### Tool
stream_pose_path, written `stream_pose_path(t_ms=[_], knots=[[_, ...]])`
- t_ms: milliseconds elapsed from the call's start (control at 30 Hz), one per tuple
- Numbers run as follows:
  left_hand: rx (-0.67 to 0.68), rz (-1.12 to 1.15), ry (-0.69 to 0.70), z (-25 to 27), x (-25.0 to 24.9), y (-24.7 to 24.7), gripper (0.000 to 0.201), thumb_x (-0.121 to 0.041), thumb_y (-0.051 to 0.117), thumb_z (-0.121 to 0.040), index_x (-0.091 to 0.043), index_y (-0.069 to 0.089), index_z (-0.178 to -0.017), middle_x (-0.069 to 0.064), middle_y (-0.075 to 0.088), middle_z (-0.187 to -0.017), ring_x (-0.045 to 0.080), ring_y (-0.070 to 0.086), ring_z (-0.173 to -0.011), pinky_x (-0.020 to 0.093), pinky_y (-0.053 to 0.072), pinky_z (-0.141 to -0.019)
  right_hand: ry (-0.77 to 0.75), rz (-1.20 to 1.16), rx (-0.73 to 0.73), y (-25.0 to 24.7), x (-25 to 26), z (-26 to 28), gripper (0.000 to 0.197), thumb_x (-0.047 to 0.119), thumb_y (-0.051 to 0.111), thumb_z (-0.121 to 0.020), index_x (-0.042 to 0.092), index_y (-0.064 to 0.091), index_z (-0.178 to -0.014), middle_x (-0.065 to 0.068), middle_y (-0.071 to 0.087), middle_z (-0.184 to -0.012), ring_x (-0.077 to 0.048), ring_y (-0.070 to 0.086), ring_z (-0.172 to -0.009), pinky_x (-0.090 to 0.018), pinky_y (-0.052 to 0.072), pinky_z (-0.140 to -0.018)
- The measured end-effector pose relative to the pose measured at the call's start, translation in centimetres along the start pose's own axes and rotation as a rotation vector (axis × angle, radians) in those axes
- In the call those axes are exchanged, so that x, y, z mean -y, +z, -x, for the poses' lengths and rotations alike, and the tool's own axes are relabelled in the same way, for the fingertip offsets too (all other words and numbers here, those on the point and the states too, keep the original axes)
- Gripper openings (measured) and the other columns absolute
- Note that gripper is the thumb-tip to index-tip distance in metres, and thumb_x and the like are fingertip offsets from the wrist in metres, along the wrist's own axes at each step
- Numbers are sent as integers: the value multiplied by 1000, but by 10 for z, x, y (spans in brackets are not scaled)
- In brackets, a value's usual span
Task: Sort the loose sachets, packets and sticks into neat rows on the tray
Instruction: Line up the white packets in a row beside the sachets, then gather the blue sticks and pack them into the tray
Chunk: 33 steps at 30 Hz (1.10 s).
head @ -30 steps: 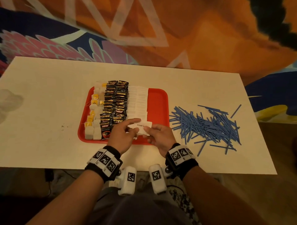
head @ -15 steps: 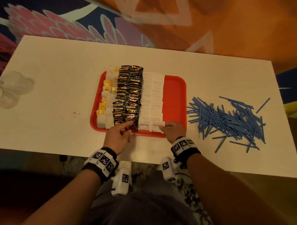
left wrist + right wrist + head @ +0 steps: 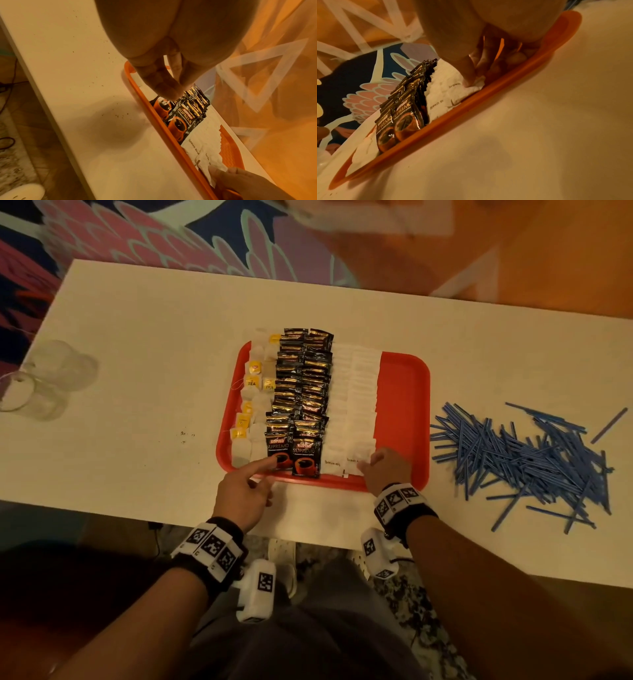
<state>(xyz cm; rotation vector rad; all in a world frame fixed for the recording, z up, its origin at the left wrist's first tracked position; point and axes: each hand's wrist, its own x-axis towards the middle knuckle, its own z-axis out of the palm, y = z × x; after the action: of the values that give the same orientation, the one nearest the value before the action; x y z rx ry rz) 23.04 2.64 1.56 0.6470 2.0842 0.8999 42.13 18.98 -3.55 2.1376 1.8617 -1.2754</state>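
- Far left on the white surface [image 3: 137,344] stand some clear plastic cups [image 3: 44,381], well apart from everything else.
- The red tray [image 3: 404,405] sits mid-surface; its right part is bare.
- Along its left edge run my tea bags [image 3: 255,392], white pouches with yellow tags, in two rough rows.
- Next come the coffee sachets [image 3: 303,392], glossy black with gold bands, overlapped in two tight rows; the nearest two show an orange cup and "SUPREMO".
- My left hand [image 3: 245,491] reaches over the tray's near rim, forefinger stretched out, its tip on the nearest left coffee sachet; the other fingers are loosely bent, gripping nothing.
- Right of the coffee lie the sugar packets [image 3: 356,398], plain white paper in two overlapped rows, the nearest printed "brown".
- My right hand [image 3: 385,470] rests at the near end of that row, thumb pressing down the crumpled nearest packet; whether the fingers pinch it, I cannot tell.
- Far right, the blue sticks [image 3: 520,460] lie in a loose, crisscrossed heap on the surface, off the tray.
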Motion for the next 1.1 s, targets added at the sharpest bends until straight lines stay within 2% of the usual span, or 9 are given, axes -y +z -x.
stream_pose_path(t_ms=[133, 300, 433, 533, 600, 733, 867, 1000, 1100], knots=[[15, 5, 8, -6, 0, -4, 35, -8, 59, -97, -29, 68, -124, -4, 70, -101, 8, 66, -62, 26, 58, -69, 16, -17, -14, 0, -1, 3, 18, 30, 71, -88, 21, 56, -86, 3, 60, -85, -6, 50, -66, -20, 35, -53], [53, 24, 9, -10, -2, -6, 36, -6, 58, -97, -29, 67, -123, 1, 70, -91, 12, 65, -65, 26, 58, -70, 18, -14, -80, -2, 0, 9, 20, 29, 71, -88, 17, 55, -90, 3, 57, -81, -7, 48, -66, -20, 33, -53], [73, 35, 16, -14, -2, -9, 35, -8, 58, -97, -30, 66, -123, -1, 70, -84, 9, 64, -63, 24, 57, -67, -209, 58, -100, 1, 7, 18, 13, 18, 66, -91, 19, 53, -92, 2, 55, -93, -13, 52, -82, -20, 39, -66], [82, 12, 33, -18, -2, -12, 34, -9, 59, -97, -31, 67, -122, 0, 71, -80, 5, 63, -58, 27, 59, -69, -324, 190, -56, 9, 13, 21, 9, 14, 59, -94, 19, 57, -101, -1, 54, -107, -18, 54, -97, -28, 50, -82], [85, 11, 44, -19, -4, -16, 33, -10, 60, -97, -30, 68, -122, -2, 71, -85, 7, 63, -58, 27, 58, -67, -311, 217, -41, 14, 13, 21, 18, 12, 58, -95, 20, 59, -110, -1, 51, -116, -19, 50, -109, -27, 46, -92], [95, -13, 87, -22, -8, -26, 31, -11, 62, -96, -30, 68, -120, -15, 69, -95, 12, 66, -61, 27, 58, -66, -292, 216, -67, 19, 12, 24, 26, 15, 60, -94, 26, 59, -117, 2, 47, -124, -17, 41, -118, -24, 33, -93], [122, -31, 129, -27, -14, -31, 30, -11, 63, -95, -31, 68, -117, -4, 72, -89, 18, 66, -64, 28, 58, -63, -255, 142, -81, 14, 8, 35, 28, 17, 62, -92, 27, 60, -118, 2, 45, -129, -19, 37, -125, -24, 27, -96], [180, -46, 209, -31, -26, -26, 32, -12, 64, -94, -42, 66, -104, -5, 70, -100, 27, 65, -72, 43, 60, -70, -227, 71, -149, -1, 4, 55, 27, 21, 62, -92, 27, 59, -118, 0, 48, -131, -22, 40, -128, -31, 31, -107], [242, -91, 251, -33, -40, -15, 25, -21, 64, -94, -44, 65, -102, -4, 68, -102, 25, 67, -80, 43, 58, -71, -183, -17, -217, -18, -7, 76, 29, 20, 62, -92, 21, 60, -121, -1, 54, -128, -21, 49, -120, -32, 39, -103]])
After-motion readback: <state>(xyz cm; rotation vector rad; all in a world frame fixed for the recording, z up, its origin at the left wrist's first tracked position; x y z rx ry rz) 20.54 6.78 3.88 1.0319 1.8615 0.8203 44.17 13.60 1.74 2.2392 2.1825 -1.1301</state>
